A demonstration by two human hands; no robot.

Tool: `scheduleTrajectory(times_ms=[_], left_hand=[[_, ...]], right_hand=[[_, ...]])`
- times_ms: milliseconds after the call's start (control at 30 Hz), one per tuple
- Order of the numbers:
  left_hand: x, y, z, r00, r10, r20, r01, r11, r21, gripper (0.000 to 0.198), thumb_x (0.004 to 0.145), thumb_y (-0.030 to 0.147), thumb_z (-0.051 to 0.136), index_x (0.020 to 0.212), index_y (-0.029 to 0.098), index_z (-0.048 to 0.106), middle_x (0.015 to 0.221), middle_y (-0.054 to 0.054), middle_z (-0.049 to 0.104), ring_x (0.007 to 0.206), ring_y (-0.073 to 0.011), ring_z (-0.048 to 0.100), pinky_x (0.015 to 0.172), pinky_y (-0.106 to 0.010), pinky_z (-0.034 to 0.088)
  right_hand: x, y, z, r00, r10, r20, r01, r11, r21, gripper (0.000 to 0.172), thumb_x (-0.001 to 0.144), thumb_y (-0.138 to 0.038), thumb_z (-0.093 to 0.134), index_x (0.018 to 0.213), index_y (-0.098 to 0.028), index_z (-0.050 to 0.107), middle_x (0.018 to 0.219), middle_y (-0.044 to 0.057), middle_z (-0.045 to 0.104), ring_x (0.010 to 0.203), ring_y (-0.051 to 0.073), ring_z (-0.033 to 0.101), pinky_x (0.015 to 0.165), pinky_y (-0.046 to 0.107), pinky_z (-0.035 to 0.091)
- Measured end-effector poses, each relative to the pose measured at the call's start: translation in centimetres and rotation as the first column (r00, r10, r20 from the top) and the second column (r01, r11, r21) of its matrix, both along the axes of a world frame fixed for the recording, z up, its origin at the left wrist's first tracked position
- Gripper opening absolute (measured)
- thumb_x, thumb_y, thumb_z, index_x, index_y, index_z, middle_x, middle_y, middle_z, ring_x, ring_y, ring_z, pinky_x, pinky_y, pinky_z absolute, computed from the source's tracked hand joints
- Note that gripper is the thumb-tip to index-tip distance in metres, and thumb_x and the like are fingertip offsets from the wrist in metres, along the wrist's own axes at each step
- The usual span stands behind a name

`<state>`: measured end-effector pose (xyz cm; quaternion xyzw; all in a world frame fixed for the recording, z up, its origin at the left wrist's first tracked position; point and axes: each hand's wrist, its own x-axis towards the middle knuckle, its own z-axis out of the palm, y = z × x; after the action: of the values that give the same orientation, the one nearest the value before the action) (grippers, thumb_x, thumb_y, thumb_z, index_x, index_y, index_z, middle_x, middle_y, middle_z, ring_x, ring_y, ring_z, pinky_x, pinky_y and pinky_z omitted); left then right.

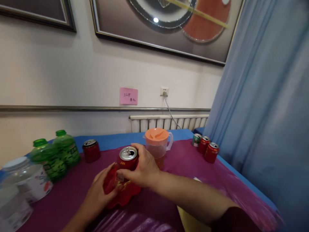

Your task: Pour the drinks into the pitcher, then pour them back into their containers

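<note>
My right hand (pixel 145 167) is wrapped round a red drink can (pixel 128 158). The can is upright, and its silver top shows an opened mouth. Under and around its base is a red wavy-edged piece (pixel 123 196) with gold markings; its exact kind cannot be made out. My left hand (pixel 102 188) curves round the left side of this red piece, thumb in front and fingers behind, close to the can. Just behind my right hand stands a clear pitcher (pixel 156 149) with an orange lid and some amber liquid in it.
Green bottles (pixel 66 148), a clear jar (pixel 29 180) and another red can (pixel 91 150) stand at the left. A green can (pixel 196 140) and two red cans (pixel 211 152) are at the right. Purple sheeting (pixel 231 180) covers the table; a blue curtain (pixel 265 96) hangs beside it.
</note>
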<state>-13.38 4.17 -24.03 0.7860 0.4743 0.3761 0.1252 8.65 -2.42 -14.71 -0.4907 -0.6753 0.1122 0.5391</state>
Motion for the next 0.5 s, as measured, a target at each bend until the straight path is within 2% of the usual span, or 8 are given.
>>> scheduleTrajectory(times_ms=[133, 267, 400, 500], left_hand=[[0.3, -0.3, 0.4, 0.999, 0.025, 0.022, -0.024, 0.999, -0.03, 0.083, 0.078, 0.07, 0.062, 0.146, 0.022, 0.057, 0.146, -0.014, 0.062, 0.132, -0.0377, 0.06, 0.114, -0.054, 0.048], [0.4, -0.1, 0.4, 0.999, 0.034, 0.025, -0.033, 0.999, -0.039, 0.082, 0.079, 0.07, 0.061, 0.146, 0.022, 0.057, 0.145, -0.014, 0.062, 0.132, -0.0374, 0.061, 0.115, -0.054, 0.046], [0.1, 0.6, 0.3, 0.998, 0.055, 0.019, -0.053, 0.997, -0.063, 0.081, 0.08, 0.072, 0.059, 0.144, 0.023, 0.058, 0.143, -0.014, 0.064, 0.126, -0.0376, 0.065, 0.112, -0.054, 0.05], [0.4, 0.5, 0.5, 0.996, 0.093, 0.017, -0.092, 0.994, -0.052, 0.077, 0.082, 0.072, 0.055, 0.142, 0.023, 0.059, 0.14, -0.013, 0.066, 0.125, -0.0376, 0.066, 0.11, -0.054, 0.052]], right_hand=[[4.7, -4.8, -0.5, 0.992, -0.083, -0.1, 0.083, 0.997, -0.002, 0.088, 0.064, -0.044, 0.089, 0.14, -0.025, 0.048, 0.128, 0.01, 0.069, 0.116, 0.029, 0.069, 0.101, 0.045, 0.056], [11.8, -9.0, -3.3, 0.949, -0.294, -0.11, 0.294, 0.956, -0.018, 0.08, 0.071, -0.042, 0.084, 0.139, -0.023, 0.047, 0.131, 0.013, 0.068, 0.118, 0.029, 0.068, 0.102, 0.047, 0.055], [20.0, -11.6, -6.6, 0.82, -0.569, -0.055, 0.567, 0.822, -0.056, 0.081, 0.074, -0.051, 0.081, 0.139, -0.018, 0.047, 0.135, 0.018, 0.065, 0.12, 0.033, 0.066, 0.104, 0.051, 0.051], [25.5, -12.7, -8.6, 0.679, -0.734, -0.023, 0.728, 0.677, -0.108, 0.086, 0.07, -0.061, 0.077, 0.137, -0.015, 0.049, 0.132, 0.02, 0.066, 0.117, 0.036, 0.066, 0.103, 0.052, 0.05]])
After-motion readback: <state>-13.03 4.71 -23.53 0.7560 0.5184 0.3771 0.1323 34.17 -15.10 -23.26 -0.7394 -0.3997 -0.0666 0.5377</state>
